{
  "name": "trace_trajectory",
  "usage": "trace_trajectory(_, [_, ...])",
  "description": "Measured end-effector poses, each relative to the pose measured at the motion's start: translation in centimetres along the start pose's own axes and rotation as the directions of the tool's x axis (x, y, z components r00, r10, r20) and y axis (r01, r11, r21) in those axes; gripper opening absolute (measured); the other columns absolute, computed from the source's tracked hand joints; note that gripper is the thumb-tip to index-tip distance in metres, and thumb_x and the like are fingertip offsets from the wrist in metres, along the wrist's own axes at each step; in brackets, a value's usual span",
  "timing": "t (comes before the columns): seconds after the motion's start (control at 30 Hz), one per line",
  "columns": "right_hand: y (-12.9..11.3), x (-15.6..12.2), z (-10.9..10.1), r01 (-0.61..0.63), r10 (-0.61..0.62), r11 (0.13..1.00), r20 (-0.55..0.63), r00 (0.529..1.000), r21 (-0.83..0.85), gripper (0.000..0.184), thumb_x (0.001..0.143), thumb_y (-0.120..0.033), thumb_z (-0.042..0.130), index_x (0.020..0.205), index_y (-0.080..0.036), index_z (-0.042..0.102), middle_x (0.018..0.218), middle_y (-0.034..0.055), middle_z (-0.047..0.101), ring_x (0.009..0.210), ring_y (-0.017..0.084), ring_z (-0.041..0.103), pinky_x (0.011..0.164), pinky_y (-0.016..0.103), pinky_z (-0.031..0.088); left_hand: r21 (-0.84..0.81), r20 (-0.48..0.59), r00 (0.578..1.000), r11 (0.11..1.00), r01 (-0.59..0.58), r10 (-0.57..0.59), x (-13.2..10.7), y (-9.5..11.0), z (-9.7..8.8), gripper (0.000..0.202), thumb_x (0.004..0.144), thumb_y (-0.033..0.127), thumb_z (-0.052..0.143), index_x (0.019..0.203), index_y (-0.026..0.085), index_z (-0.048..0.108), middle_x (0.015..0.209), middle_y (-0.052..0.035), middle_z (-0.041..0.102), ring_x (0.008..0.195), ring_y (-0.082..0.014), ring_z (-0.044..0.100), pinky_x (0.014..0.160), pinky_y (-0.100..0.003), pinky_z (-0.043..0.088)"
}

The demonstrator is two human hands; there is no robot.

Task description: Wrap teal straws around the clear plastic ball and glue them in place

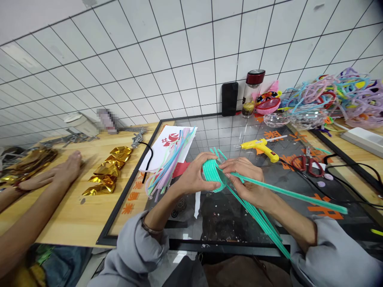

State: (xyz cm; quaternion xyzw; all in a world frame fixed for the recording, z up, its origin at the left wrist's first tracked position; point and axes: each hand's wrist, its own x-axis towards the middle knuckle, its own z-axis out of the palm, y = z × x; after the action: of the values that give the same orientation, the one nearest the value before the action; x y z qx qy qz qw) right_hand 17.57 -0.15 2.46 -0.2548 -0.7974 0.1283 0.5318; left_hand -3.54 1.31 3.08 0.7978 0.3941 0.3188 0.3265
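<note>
My left hand (191, 175) is wrapped around a short cylinder (211, 171) covered in rows of turquoise-green pipe cleaner, its open end turned to the right. With thumb and fingers, my right hand (247, 175) pinches a green pipe cleaner (293, 193) at the cylinder's right edge; its long free end sticks out past my right wrist. More loose green pipe cleaners (263, 225) lie below my right hand, slanting toward the table's front edge. Several green tips show behind the cylinder. What the cylinder's core is made of, I cannot tell.
A yellow glue gun (257, 145) and red-handled scissors (308, 163) lie to the right, with black cables. Pastel pipe cleaners (169, 165) rest on white paper (158, 143). A phone (229, 99) and bottle (253, 93) stand behind. Another person's hands (70, 167) and gold foil (109, 171) are left.
</note>
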Motion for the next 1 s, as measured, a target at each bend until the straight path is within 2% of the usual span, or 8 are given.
trace_trajectory(0.53, [0.01, -0.02, 0.0, -0.013, 0.013, 1.0, 0.02, 1.0, 0.015, 0.013, 0.091, -0.014, 0.055, 0.092, -0.022, 0.065, 0.092, 0.0057, 0.077, 0.091, 0.021, 0.073, 0.085, 0.041, 0.055, -0.022, -0.027, 0.999, 0.999, -0.026, 0.025, -0.05, -0.69, 0.16, 0.068, 0.064, 0.041, 0.085, 0.123, 0.023, 0.057, 0.134, -0.0131, 0.055, 0.132, -0.0329, 0.051, 0.117, -0.053, 0.036])
trace_trajectory(0.73, [0.11, -0.15, 0.04, -0.025, 0.025, 0.999, 0.019, 1.0, 0.023, 0.013, 0.092, -0.016, 0.054, 0.091, -0.023, 0.066, 0.093, 0.0059, 0.077, 0.092, 0.022, 0.073, 0.087, 0.042, 0.055, -0.041, -0.026, 1.0, 0.999, -0.013, 0.012, -0.04, -0.39, 0.17, 0.066, 0.066, 0.04, 0.083, 0.123, 0.023, 0.056, 0.131, -0.0116, 0.058, 0.13, -0.0322, 0.053, 0.115, -0.05, 0.038])
trace_trajectory(1.0, [0.22, -0.25, 0.01, -0.009, 0.009, 1.0, 0.027, 1.0, 0.013, 0.014, 0.09, -0.011, 0.056, 0.091, -0.023, 0.064, 0.093, 0.0056, 0.076, 0.092, 0.021, 0.072, 0.086, 0.041, 0.054, -0.082, -0.022, 0.99, 0.987, 0.138, -0.141, -0.27, -0.28, 0.31, 0.075, 0.061, 0.041, 0.085, 0.122, 0.021, 0.047, 0.133, -0.0117, 0.057, 0.128, -0.0339, 0.053, 0.11, -0.05, 0.044])
